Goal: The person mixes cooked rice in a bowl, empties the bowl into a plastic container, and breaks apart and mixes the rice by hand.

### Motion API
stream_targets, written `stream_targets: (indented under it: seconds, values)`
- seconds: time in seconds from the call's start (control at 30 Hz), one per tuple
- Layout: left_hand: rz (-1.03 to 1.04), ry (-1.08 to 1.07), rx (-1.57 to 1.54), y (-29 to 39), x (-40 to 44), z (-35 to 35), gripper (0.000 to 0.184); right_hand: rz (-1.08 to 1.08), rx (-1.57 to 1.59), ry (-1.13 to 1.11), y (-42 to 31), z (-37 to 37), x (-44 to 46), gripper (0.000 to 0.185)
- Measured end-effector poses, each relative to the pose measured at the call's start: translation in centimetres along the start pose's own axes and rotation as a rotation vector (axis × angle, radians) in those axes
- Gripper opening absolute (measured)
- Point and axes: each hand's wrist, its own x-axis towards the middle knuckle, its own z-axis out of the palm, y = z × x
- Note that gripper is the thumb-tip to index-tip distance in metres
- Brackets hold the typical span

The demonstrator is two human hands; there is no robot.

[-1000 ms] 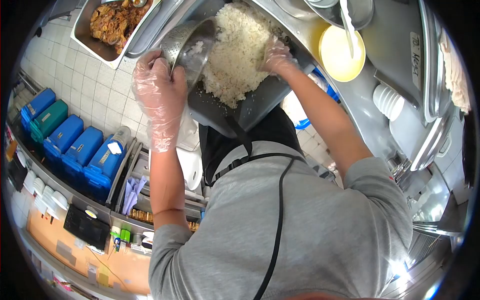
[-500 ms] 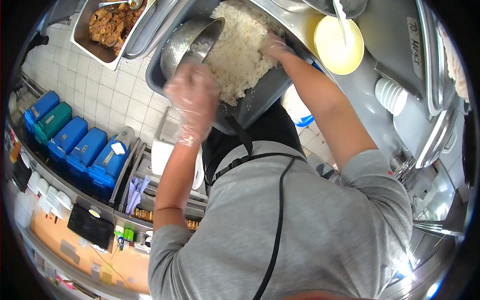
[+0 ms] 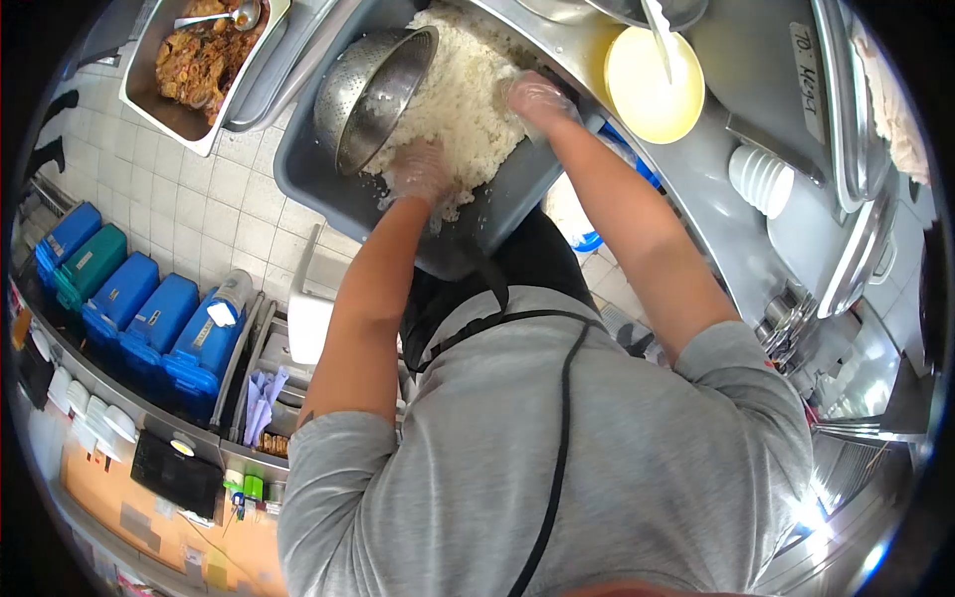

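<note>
Cooked white rice (image 3: pixel 468 109) fills much of a deep grey tub (image 3: pixel 298 164) in front of my body. My left hand (image 3: pixel 420 171), in a clear plastic glove, is down in the near left part of the rice, its fingertips hidden and blurred. At the right side of the heap, my gloved right hand (image 3: pixel 540 102) touches the rice with its fingers pointing left and partly out of sight. A perforated metal colander (image 3: pixel 363 95) lies tilted in the tub's left end, its opening facing the rice, just beyond my left hand.
A steel pan of saucy brown food (image 3: pixel 199 70) with a ladle (image 3: pixel 244 14) stands at the upper left. On the steel counter to the right are a yellow bowl (image 3: pixel 647 104) with a white handle in it and stacked white bowls (image 3: pixel 764 181). Several blue bins (image 3: pixel 204 343) line the left.
My left hand has moved from above the tub's near edge down into the rice. My right hand has lifted slightly and shows more. The whole view has shifted a little.
</note>
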Motion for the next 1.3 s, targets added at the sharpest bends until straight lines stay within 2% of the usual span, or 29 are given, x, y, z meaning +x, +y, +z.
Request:
stream_targets:
  seconds: [0.07,0.13,0.17,0.2,0.23,0.3,0.33,0.37,0.43,0.47,0.53,0.6,0.67,0.73,0.77,0.83,0.9,0.93,0.97,1.0,1.03,1.07,1.1,1.13,1.17,1.2,1.23,1.3]
  values:
    - [0.060,-0.007,0.063,0.7,-0.4,1.9,0.065,0.018,0.004,-0.008,-0.6,-1.1,-0.4,0.052]
    - [0.023,0.054,0.213,2.0,-1.2,3.2,0.051,0.034,0.013,-0.024,-0.7,-1.1,-0.4,0.049]
    - [0.021,0.054,0.215,1.9,-1.0,4.3,0.051,-0.021,0.016,0.184,0.1,0.3,0.7,0.046]
    - [0.125,0.024,0.191,1.6,-0.7,5.7,0.049,-0.076,0.017,0.391,1.1,1.9,1.9,0.043]
    - [0.226,-0.005,0.163,1.5,-0.6,6.4,0.047,-0.081,0.015,0.389,2.8,3.4,4.0,0.043]
    - [0.191,-0.083,0.080,1.8,-2.1,-0.1,0.042,-0.386,-0.324,0.224,6.1,5.6,8.1,0.038]
    - [0.165,-0.162,0.001,1.9,-2.7,-2.5,0.038,-0.390,-0.326,0.222,5.3,4.9,7.0,0.038]
    - [0.162,-0.162,-0.002,1.5,-2.0,-1.7,0.038,-0.399,-0.342,0.183,3.7,3.4,4.6,0.039]
    - [0.195,-0.199,-0.258,0.3,0.5,1.9,0.032,-0.412,-0.365,0.142,1.2,2.3,2.9,0.040]
    - [0.190,-0.198,-0.263,-0.4,1.5,3.3,0.032,-0.444,-0.400,0.297,0.3,2.3,3.0,0.042]
    - [0.235,-0.130,-0.154,-1.4,1.9,4.8,0.029,-0.484,-0.432,0.439,-0.6,3.0,4.2,0.045]
    - [0.300,-0.123,-0.074,-1.9,1.2,1.7,0.028,-0.556,-0.202,0.386,-1.9,3.6,8.9,0.056]
    - [0.347,-0.142,-0.032,-2.3,0.5,0.4,0.028,-0.539,-0.049,0.223,-4.2,3.1,8.4,0.056]
    - [0.182,0.103,-0.245,-2.5,-0.2,0.3,0.026,-0.494,-0.015,0.084,-5.7,2.6,7.8,0.048]
    - [0.176,0.101,-0.244,-2.5,-0.3,-0.2,0.026,-0.442,-0.071,0.050,-5.9,2.7,8.5,0.049]
    - [0.136,-0.032,-0.172,-2.7,-0.5,-1.8,0.028,-0.336,-0.182,-0.013,-6.4,2.3,9.9,0.052]
    - [0.159,-0.030,-0.227,-2.5,-1.9,-3.9,0.026,-0.224,-0.295,-0.069,-6.1,2.1,11.0,0.056]
    - [0.167,-0.021,-0.258,-2.9,-1.7,-3.5,0.025,-0.227,-0.297,-0.063,-5.4,2.1,10.9,0.056]
    - [0.176,-0.013,-0.288,-3.3,-1.4,-2.9,0.025,-0.327,-0.310,-0.052,-4.7,2.1,10.5,0.060]
    - [0.272,0.017,-0.182,-4.2,-0.1,0.9,0.022,-0.419,-0.318,-0.049,-3.9,2.4,9.6,0.064]
    - [0.367,0.047,-0.073,-4.7,0.7,3.0,0.019,-0.421,-0.324,-0.047,-4.6,1.6,6.9,0.064]
    - [0.366,0.053,-0.076,-4.7,0.8,2.6,0.019,-0.341,-0.398,-0.140,-6.1,0.0,2.8,0.068]
    - [0.312,-0.031,-0.057,-4.6,0.4,1.7,0.021,-0.259,-0.471,-0.236,-7.2,-0.8,0.3,0.074]
    - [0.257,-0.117,-0.037,-4.5,-0.1,0.7,0.024,-0.259,-0.475,-0.236,-6.9,0.1,0.2,0.074]
    - [0.257,-0.116,-0.039,-4.4,-0.6,-0.4,0.024,-0.329,-0.598,-0.165,-6.0,1.7,0.2,0.080]
    - [0.148,-0.092,-0.106,-4.4,-1.3,-1.4,0.023,-0.397,-0.719,-0.093,-5.1,3.3,0.4,0.088]
    - [0.040,-0.068,-0.173,-4.2,-1.9,-2.1,0.023,-0.394,-0.719,-0.095,-4.7,4.1,0.8,0.088]
    - [0.009,-0.036,-0.122,-4.0,-2.3,-2.7,0.023,-0.373,-0.839,-0.028,-4.4,5.2,3.2,0.086]
